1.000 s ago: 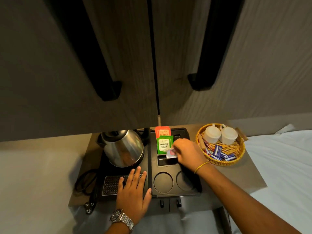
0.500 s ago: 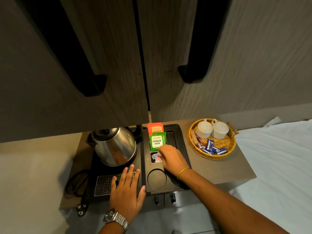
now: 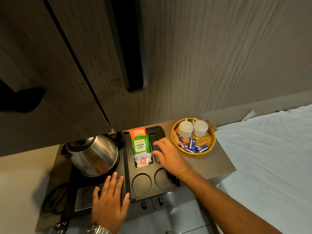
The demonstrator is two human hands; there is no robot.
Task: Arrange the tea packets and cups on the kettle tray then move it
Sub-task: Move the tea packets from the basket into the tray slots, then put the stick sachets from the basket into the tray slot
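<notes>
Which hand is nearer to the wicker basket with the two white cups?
The right hand. It is over the tray's packet slots, just left of the wicker basket. The left hand rests flat on the drip grille, far to the basket's left.

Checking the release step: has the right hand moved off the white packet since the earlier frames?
Yes. The right hand has shifted right, away from the white packet, which now stands alone in its slot below the green packet on the tray.

Silver metal watch [image 3: 98, 229] on left wrist, thin gold bangle [image 3: 182, 171] on right.
</notes>
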